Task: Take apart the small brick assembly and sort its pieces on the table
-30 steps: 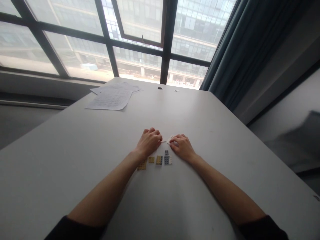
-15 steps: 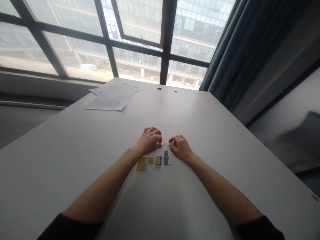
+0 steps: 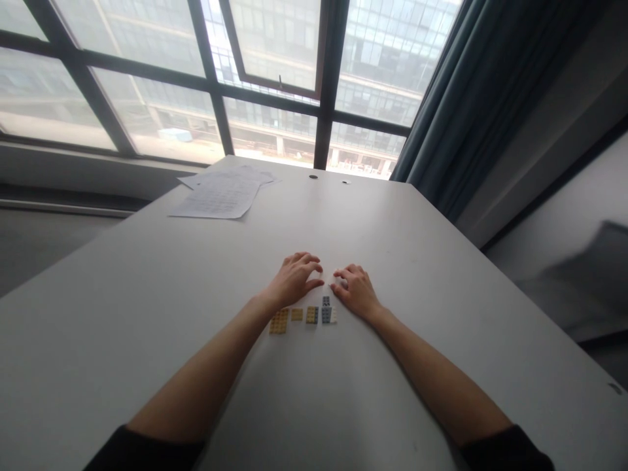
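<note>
My left hand [image 3: 297,277] hovers low over the white table with its fingers curved and thumb and forefinger apart; I see nothing held in it. Facing it, my right hand [image 3: 356,288] is curled around a small white piece [image 3: 339,282], which hardly stands out against the tabletop. Just below my hands lie toy building bricks: a large tan plate [image 3: 279,321], a small tan plate [image 3: 297,314], a tan and grey block [image 3: 311,314], a grey and white block [image 3: 327,315] and a small dark grey brick [image 3: 326,301].
Printed sheets of paper [image 3: 220,196] lie at the far left of the table [image 3: 314,392]. Two cable holes sit near its back edge, one of them a dark round hole [image 3: 313,177]. Behind it stand large windows [image 3: 275,124], with a blue curtain [image 3: 432,144] at the right.
My left hand has shifted slightly to the right, its thumb and forefinger pointing toward my right hand. The white bit between the hands now shows within my right fingers. The bricks have stayed put.
</note>
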### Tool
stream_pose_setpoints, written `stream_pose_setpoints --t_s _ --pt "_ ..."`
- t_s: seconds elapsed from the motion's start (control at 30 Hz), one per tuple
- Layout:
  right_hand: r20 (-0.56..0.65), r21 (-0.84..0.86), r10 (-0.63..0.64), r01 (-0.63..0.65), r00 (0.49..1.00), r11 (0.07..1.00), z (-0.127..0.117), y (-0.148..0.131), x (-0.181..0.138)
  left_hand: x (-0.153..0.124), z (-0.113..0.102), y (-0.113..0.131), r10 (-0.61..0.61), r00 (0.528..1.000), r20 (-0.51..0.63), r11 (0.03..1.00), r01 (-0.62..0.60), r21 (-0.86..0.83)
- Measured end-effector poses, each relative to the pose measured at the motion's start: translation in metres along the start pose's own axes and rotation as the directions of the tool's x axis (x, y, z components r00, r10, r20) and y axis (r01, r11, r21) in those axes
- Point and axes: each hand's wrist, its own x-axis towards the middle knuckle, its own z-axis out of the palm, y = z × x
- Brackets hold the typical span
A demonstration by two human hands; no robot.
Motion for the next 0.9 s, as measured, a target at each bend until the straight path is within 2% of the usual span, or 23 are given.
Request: stream_pose_setpoints --t_s 0.03,0.1,0.13,0.17,0.23,0.3,0.33,0.4,0.47,0.5,0.57,0.6,0.67,0.73,0.77,0.83,0.9 --pt "-0.033 0.055 0.011 -0.010 0.999 0.998 -0.002 -0.001 0.000 -0.003 -0.001 0.003 -0.050 0.997 -0.051 0.981 0.039 -0.189" --pt "-0.089 0.254 0.077 -0.053 0.993 0.966 -0.006 -0.005 0.000 -0.010 -0.002 0.008 -0.162 0.982 -0.100 0.847 0.086 -0.525" --pt "-0.091 0.399 0.140 -0.092 0.986 0.912 -0.009 -0.007 0.000 -0.015 -0.002 0.011 -0.212 0.972 -0.103 0.753 0.095 -0.651" --pt "-0.063 0.553 0.212 -0.143 0.975 0.821 -0.012 -0.011 -0.001 -0.019 -0.003 0.013 -0.256 0.962 -0.100 0.661 0.098 -0.744" --pt "0.086 0.799 0.320 -0.257 0.944 0.544 -0.018 -0.020 -0.003 -0.028 -0.004 0.016 -0.324 0.943 -0.081 0.514 0.103 -0.852" --pt "0.246 0.895 0.331 -0.345 0.911 0.282 -0.025 -0.031 -0.006 -0.034 -0.005 0.016 -0.371 0.928 -0.039 0.386 0.117 -0.915" --pt "0.302 0.908 0.313 -0.372 0.901 0.195 -0.028 -0.036 -0.008 -0.036 -0.005 0.015 -0.379 0.925 -0.025 0.360 0.123 -0.925" --pt "0.356 0.913 0.282 -0.396 0.891 0.098 -0.033 -0.045 -0.010 -0.037 -0.006 0.015 -0.382 0.924 -0.015 0.340 0.125 -0.932" --pt "0.362 0.915 0.277 -0.396 0.890 0.076 -0.036 -0.050 -0.013 -0.039 -0.009 0.016 -0.379 0.925 -0.022 0.364 0.127 -0.923" --pt "0.356 0.916 0.278 -0.392 0.892 0.085 -0.038 -0.051 -0.015 -0.040 -0.011 0.018 -0.369 0.929 -0.031 0.415 0.134 -0.900" --pt "0.322 0.914 0.290 -0.376 0.901 0.154 -0.042 -0.049 -0.023 -0.047 -0.015 0.026 -0.310 0.948 -0.069 0.613 0.143 -0.777" --pt "0.294 0.903 0.291 -0.364 0.911 0.229 -0.044 -0.046 -0.030 -0.053 -0.017 0.032 -0.257 0.962 -0.096 0.740 0.132 -0.660" --pt "0.209 0.824 0.249 -0.307 0.946 0.475 -0.048 -0.039 -0.047 -0.068 -0.017 0.044 -0.109 0.984 -0.139 0.945 0.060 -0.320" --pt "0.139 0.631 0.101 -0.167 0.985 0.757 -0.052 -0.031 -0.067 -0.085 -0.012 0.056 0.027 0.994 -0.109 1.000 -0.027 -0.005" --pt "0.137 0.527 0.019 -0.089 0.990 0.845 -0.052 -0.028 -0.076 -0.092 -0.008 0.061 0.071 0.996 -0.062 0.993 -0.065 0.101" --pt "0.153 0.359 -0.104 0.043 0.983 0.932 -0.051 -0.023 -0.092 -0.102 0.004 0.069 0.106 0.994 0.040 0.965 -0.112 0.235" --pt "0.177 0.249 -0.165 0.118 0.970 0.961 -0.047 -0.020 -0.100 -0.107 0.014 0.071 0.104 0.989 0.105 0.942 -0.132 0.309"
